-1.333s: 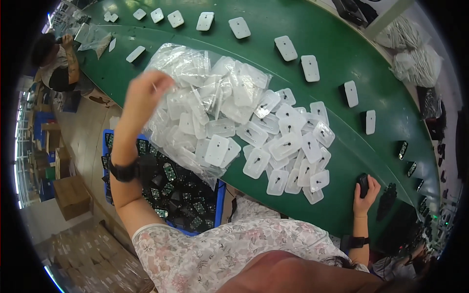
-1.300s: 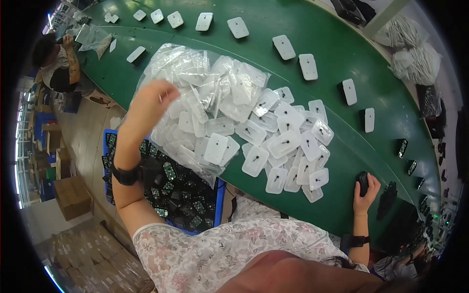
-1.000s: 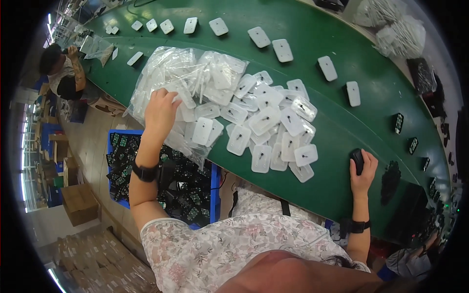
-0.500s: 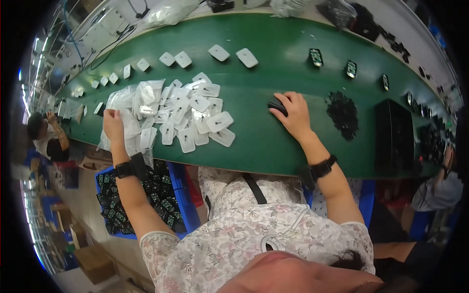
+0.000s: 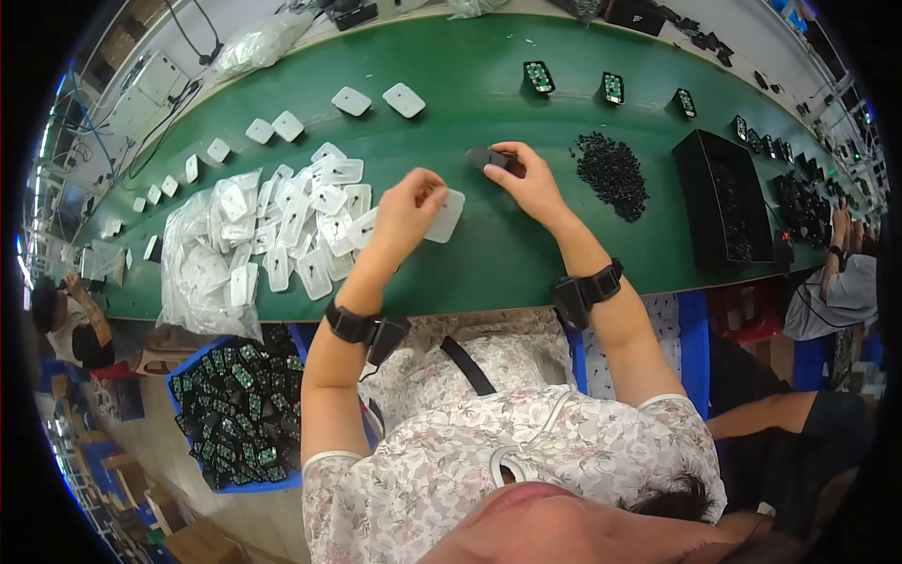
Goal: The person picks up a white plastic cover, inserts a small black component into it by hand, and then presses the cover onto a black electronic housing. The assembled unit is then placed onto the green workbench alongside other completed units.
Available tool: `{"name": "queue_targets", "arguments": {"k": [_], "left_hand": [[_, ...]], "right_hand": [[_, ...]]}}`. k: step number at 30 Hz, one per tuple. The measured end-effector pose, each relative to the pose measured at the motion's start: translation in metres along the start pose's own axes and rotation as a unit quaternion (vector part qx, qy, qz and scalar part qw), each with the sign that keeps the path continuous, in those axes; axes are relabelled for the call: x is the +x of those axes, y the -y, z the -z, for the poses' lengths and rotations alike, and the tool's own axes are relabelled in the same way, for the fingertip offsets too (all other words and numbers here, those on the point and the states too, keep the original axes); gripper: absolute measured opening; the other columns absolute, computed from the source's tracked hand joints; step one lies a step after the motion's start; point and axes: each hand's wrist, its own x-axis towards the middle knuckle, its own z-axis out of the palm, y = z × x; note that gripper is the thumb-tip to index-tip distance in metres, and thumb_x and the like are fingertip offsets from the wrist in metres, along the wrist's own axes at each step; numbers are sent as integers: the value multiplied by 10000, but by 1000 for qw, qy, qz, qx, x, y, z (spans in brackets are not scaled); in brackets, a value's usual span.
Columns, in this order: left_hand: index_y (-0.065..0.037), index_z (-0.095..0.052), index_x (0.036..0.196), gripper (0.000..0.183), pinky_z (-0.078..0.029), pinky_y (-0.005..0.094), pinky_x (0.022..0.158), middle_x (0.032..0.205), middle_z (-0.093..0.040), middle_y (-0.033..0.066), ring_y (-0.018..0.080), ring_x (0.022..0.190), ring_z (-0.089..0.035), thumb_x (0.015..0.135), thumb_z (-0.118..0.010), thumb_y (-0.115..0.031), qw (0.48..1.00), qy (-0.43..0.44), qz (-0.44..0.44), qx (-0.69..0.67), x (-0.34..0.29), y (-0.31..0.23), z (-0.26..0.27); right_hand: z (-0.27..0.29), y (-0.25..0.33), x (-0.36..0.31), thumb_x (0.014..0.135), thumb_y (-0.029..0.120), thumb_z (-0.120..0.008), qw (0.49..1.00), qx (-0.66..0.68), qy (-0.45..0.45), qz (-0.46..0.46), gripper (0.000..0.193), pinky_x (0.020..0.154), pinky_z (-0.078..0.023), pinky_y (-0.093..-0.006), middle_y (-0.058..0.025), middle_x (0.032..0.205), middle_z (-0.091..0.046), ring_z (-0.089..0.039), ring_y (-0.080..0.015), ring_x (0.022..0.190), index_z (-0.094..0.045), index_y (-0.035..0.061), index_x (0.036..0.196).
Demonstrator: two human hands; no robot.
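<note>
Fingertips of my left hand [image 5: 406, 218] are closed at the edge of a white translucent plastic cover [image 5: 448, 216], which shows to the right of the fingers. My right hand [image 5: 536, 191] grips a small dark casing [image 5: 485, 158] between thumb and fingers, slightly farther away. Left of my left hand lies a loose pile of similar white covers [image 5: 294, 218], several with a small black piece on them. Beside that pile, a clear plastic bag [image 5: 183, 273] holds more covers.
A mound of tiny black parts [image 5: 611, 179] lies right of my right hand, near a black box [image 5: 691, 202]. Rows of white pieces [image 5: 405, 100] and circuit-board units [image 5: 538, 78] line the green table [image 5: 451, 66]. A blue bin [image 5: 178, 376] holds boards below. Co-workers sit at both sides.
My left hand has moved right from the bag's far side and now has a white cover at its fingers. My right hand has raised and turned the dark casing. The view has shifted right.
</note>
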Motion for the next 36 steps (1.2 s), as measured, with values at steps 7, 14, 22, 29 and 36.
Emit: {"name": "queue_targets", "arguments": {"k": [7, 14, 22, 29, 36], "left_hand": [[-16, -580, 1043, 254, -473, 351, 743, 1025, -604, 123, 274, 847, -586, 837, -625, -158, 959, -36, -102, 261, 28, 18, -23], [15, -414, 1307, 426, -432, 296, 898, 1179, -549, 94, 146, 1092, -505, 931, -527, -149, 922, 32, 90, -376, 26, -4, -38], [-120, -403, 1256, 344, -389, 257, 866, 1134, -487, 23, 104, 1016, -473, 926, -496, -88, 834, 24, 177, -522, 14, -22, -39], [-120, -419, 1230, 368, -385, 280, 905, 1151, -477, 43, 126, 1052, -470, 889, -452, 16, 815, 26, 144, -560, 7, -25, -32], [-84, -380, 1304, 422, -371, 298, 982, 1256, -470, 99, 180, 1131, -479, 898, -473, -20, 851, 55, 124, -507, 10, -15, -38]], "right_hand": [[11, 16, 2, 960, 281, -482, 914, 380, 36, -136, 350, 822, -507, -301, -112, 1031, -614, -612, -184, 916, -532, -20, 1131], [-2, 23, -5, 979, 298, -422, 874, 448, 94, -166, 368, 871, -492, -320, -83, 1092, -588, -584, -168, 969, -500, 6, 1190], [-9, 29, -15, 946, 264, -512, 881, 423, 136, -162, 382, 955, -411, -332, -52, 1197, -523, -523, -146, 1074, -430, 67, 1263], [-19, 34, -20, 892, 152, -600, 900, 396, 141, -117, 416, 1013, -353, -328, -61, 1289, -449, -430, -174, 1202, -428, 88, 1265], [-13, 40, -24, 862, 146, -627, 952, 288, 73, -74, 435, 971, -367, -300, -68, 1217, -502, -478, -165, 1121, -450, 36, 1243]]}}
